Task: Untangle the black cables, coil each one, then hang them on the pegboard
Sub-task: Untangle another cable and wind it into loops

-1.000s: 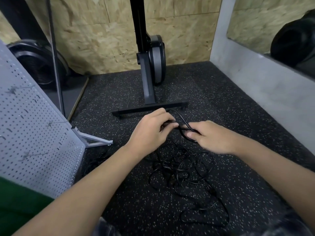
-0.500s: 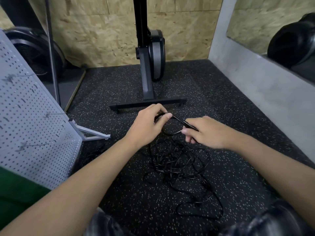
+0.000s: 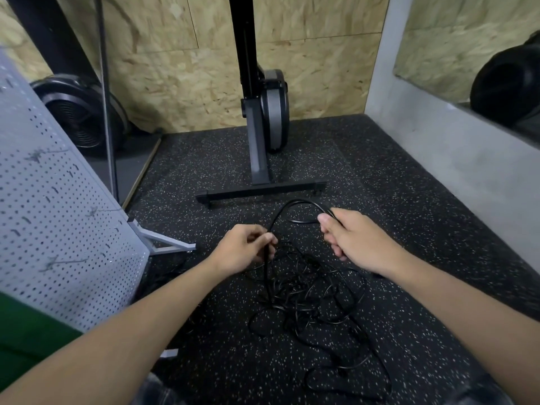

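Head view: the two hands have drawn apart from the near-touching pinch they held a second ago. The left hand (image 3: pixel 245 247) has dropped slightly toward the lower middle of the frame, and the right hand (image 3: pixel 356 241) has swung out to the right of centre. Between them now hangs a freed loop (image 3: pixel 298 201) of black cable, where before only a small bight showed.

I judge that one strand is being drawn out of the knot. Untangling is under way but early: nothing is coiled, and the pegboard (image 3: pixel 58 229) at the left of the frame carries no cable.

The left hand pinches the strand between thumb and curled fingers. The right hand is closed round it with the thumb on top, and a short stretch pokes out leftward from under that thumb; whether that is the cable's end I cannot tell.

The freed loop spans left to right and arches toward the upper frame, near the base of the exercise machine (image 3: pixel 260 188). From the left hand a strand drops straight down the frame into the tangle (image 3: pixel 306 290), which lies on the speckled floor (image 3: pixel 409 214) below both hands. The tangle's long axis runs from centre to lower right, where a slack loop trails.
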Demonstrator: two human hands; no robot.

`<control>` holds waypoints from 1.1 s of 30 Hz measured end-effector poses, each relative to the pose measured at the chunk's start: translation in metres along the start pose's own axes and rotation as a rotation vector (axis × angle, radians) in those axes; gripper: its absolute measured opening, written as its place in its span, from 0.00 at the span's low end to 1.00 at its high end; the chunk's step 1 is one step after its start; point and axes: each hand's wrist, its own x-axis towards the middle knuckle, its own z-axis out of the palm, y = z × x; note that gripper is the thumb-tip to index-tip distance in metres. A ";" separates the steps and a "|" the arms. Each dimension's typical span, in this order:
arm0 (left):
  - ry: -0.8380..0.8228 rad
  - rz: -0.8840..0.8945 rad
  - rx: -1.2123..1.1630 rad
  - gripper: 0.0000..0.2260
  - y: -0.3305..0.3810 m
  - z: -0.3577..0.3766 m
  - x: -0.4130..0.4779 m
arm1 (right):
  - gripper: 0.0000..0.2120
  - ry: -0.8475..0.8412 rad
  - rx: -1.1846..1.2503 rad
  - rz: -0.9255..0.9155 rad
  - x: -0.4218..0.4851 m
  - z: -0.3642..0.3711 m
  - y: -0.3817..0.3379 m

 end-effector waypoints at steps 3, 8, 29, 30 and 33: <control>0.070 -0.056 -0.267 0.11 0.020 0.015 -0.001 | 0.15 0.008 0.081 -0.020 0.003 0.005 0.004; 0.141 -0.063 -0.625 0.10 0.054 0.028 -0.002 | 0.11 0.092 0.089 -0.077 0.005 0.014 0.005; -0.264 0.002 -0.336 0.12 0.013 0.030 0.002 | 0.11 -0.015 0.410 0.024 0.009 0.018 -0.012; -0.362 0.021 -0.159 0.12 0.008 0.031 0.001 | 0.10 -0.024 0.495 0.037 0.008 0.016 -0.015; -0.535 0.064 0.377 0.10 -0.015 0.041 0.002 | 0.09 -0.033 0.667 0.045 0.005 0.008 -0.023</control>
